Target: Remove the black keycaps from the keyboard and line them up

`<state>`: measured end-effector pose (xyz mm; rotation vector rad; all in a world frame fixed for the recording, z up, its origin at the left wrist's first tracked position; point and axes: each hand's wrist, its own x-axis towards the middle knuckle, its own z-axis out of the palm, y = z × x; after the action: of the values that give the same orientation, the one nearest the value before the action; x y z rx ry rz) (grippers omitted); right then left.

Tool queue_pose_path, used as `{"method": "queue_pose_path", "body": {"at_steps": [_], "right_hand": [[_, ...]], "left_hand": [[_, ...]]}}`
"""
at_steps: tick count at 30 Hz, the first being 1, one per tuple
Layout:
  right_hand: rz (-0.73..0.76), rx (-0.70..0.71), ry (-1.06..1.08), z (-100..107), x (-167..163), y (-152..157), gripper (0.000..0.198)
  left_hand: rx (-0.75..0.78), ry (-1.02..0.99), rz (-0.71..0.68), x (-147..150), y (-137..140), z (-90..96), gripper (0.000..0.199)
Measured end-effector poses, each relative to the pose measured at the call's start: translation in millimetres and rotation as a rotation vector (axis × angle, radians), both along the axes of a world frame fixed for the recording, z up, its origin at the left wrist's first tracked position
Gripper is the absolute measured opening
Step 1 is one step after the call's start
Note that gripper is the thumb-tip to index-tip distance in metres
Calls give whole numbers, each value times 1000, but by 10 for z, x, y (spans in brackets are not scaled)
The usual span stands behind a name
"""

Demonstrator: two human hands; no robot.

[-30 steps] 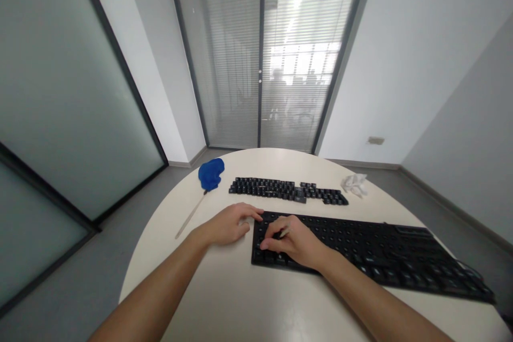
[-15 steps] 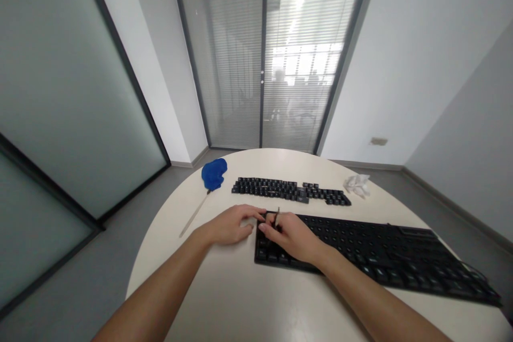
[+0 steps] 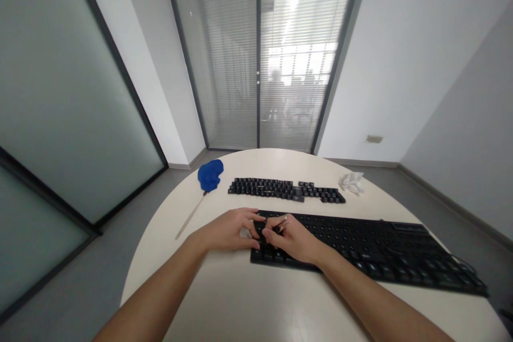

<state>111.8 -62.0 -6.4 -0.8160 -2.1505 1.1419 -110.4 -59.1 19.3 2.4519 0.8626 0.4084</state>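
A black keyboard [image 3: 348,235] lies across the table in front of me. Many of its upper positions look like bare key posts, while keycaps sit along its lower rows. My left hand [image 3: 230,230] rests at the keyboard's left end with fingers apart, its fingertips and thumb touching that edge. Over the left part of the keys, my right hand [image 3: 298,240] is closed in a pinch around a small thin tool [image 3: 284,221]. The tool's lower end is hidden by the fingers. Beyond the keyboard, loose black keycaps [image 3: 262,188] lie in rows.
A blue blob-shaped piece [image 3: 210,175] and a thin pale stick [image 3: 190,217] lie at the left of the round white table [image 3: 248,310]. Crumpled white tissue [image 3: 351,183] sits at the far right. Glass panels with blinds stand behind.
My left thumb has moved down and right onto the keyboard's left edge. The tool in my right hand has tilted lower. The whole view has shifted slightly.
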Motion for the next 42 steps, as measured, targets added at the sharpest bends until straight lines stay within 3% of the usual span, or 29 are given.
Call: {"method": "queue_pose_path", "body": {"at_steps": [5,13,20,31,37,42], "right_hand": [[-98,-59,118,-2,51,38,38],[-312,62,103,40,2,64,38],[-373,145,7,55,-32,36,35],[-320,266,-103,55,-50,-4,27],[-466,298,-263,70,-69,-10,27],[-602,227,-173,72,-16,46,36]], "left_hand": [[-10,-19,21,54,-77,94,15],[100,-44,280,42,-7,-17,17],[277,40,261,69,-2,-88,19],[253,-25,316,127,3,-167,13],[326,-3,317,110,11,-153,12],[358,-35,449,-107,167,-177,13]]}}
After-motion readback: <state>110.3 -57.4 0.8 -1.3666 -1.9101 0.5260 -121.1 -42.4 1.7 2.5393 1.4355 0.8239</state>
